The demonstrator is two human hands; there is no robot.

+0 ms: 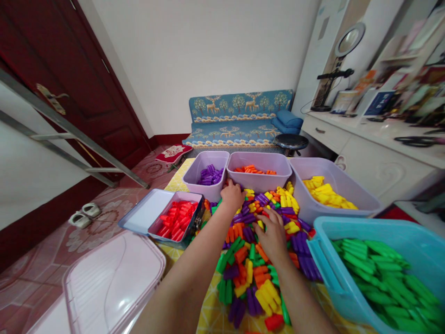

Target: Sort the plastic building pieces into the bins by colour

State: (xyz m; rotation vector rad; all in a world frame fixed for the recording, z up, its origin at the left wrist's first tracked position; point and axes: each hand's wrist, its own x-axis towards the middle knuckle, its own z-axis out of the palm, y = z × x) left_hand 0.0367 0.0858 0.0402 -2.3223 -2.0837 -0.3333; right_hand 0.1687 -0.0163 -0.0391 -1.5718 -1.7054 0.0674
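Observation:
Small ribbed plastic pieces in purple, orange, yellow, green and red lie in a mixed pile (250, 264) on a table. My left hand (232, 195) is at the far left of the pile, close to the front of the lilac bins. Its fingers are bent and their tips are hidden, so what they hold, if anything, does not show. Over the middle of the pile, my right hand (273, 232) has its fingers curved and apart, touching the pieces beside a small yellow piece (260, 224).
Lilac bins hold purple (210, 175), orange (253, 170) and yellow pieces (328, 194). A teal bin (330, 269) of green pieces stands right; a hinged tin (137, 211) with red pieces stands left. A pale lid (114, 283) lies front left. Behind are a stool (291, 140) and sofa (229, 132).

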